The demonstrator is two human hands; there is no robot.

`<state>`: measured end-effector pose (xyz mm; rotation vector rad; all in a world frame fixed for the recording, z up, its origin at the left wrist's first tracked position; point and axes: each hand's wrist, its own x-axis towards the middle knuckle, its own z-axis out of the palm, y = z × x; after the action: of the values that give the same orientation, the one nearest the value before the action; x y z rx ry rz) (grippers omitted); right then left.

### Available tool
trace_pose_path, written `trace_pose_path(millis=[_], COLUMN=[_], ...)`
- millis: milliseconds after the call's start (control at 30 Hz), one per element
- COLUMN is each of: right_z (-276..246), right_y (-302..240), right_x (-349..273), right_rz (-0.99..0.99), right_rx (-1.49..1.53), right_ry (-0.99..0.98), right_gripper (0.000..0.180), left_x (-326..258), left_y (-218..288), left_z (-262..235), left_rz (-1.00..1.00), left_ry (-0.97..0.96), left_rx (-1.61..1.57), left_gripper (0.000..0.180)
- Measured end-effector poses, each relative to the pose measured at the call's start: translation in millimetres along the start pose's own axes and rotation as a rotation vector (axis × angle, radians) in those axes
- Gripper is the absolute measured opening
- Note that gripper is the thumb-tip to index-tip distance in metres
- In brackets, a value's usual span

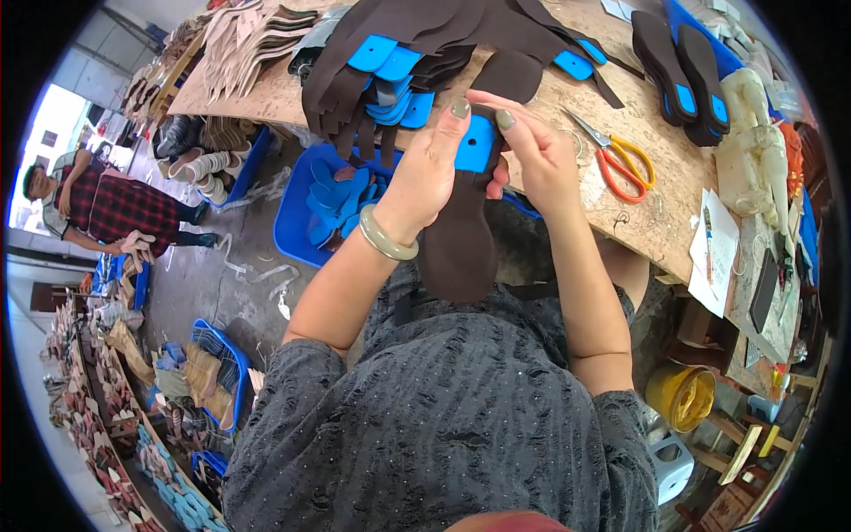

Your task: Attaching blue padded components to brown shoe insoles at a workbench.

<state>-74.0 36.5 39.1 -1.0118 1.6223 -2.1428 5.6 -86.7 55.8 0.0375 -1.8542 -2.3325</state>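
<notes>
Between both hands I hold a dark brown insole (459, 253), its wide end hanging toward my lap. A blue pad (479, 149) with a small dark hole lies on its far end. My left hand (428, 173), below a pale bangle (387, 235), grips the left edge with the thumb beside the pad. My right hand (542, 160) is closed on the right edge, its thumb near the pad's top corner and its fingers partly hidden underneath. Just beyond, blue pads (394, 64) lie on a heap of dark brown insoles (355, 111). Scissors (612, 155) with orange and yellow handles rest right of my right hand.
The wooden table (660, 222) carries finished-looking dark insoles (696, 80), pale cut pieces (253, 53) and white paper (712, 257). A blue bin (288, 226) of blue pieces stands on the floor at left. A yellow bucket (678, 399) is at lower right. Another person (115, 208) stands far left.
</notes>
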Motion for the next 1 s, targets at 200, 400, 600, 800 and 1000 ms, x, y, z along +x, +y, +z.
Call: trace_pose_path(millis=[200,400,600,800,1000], right_z=[3.6,-0.6,5.8,-4.4,-1.6], right_y=[-2.6,-8.0,7.6,-3.7,-15.6], right_x=[0.6,-6.4,-3.3,-3.9,-8.2], right_rz=[-0.199,0.241,-0.151,0.087,0.245], right_rx=[-0.431,0.05,-0.5,-0.031,-0.054], right_ry=[0.12,0.002,0.097,-0.061,-0.099], right_gripper=[0.028,0.03,0.037,0.035,0.036], left_x=[3.7,4.0,7.7,5.5,3.2], left_y=[-5.5,-4.5,-14.0,-12.0,-18.4], left_z=[3.3,9.5,5.8,4.0,7.3], left_rz=[0.055,0.079,0.2,0.099,0.158], left_ry=[0.0,0.009,0.183,0.08,0.086], left_rx=[0.054,-0.078,0.139,-0.105,0.024], left_gripper=[0.053,0.047,0.038,0.039,0.04])
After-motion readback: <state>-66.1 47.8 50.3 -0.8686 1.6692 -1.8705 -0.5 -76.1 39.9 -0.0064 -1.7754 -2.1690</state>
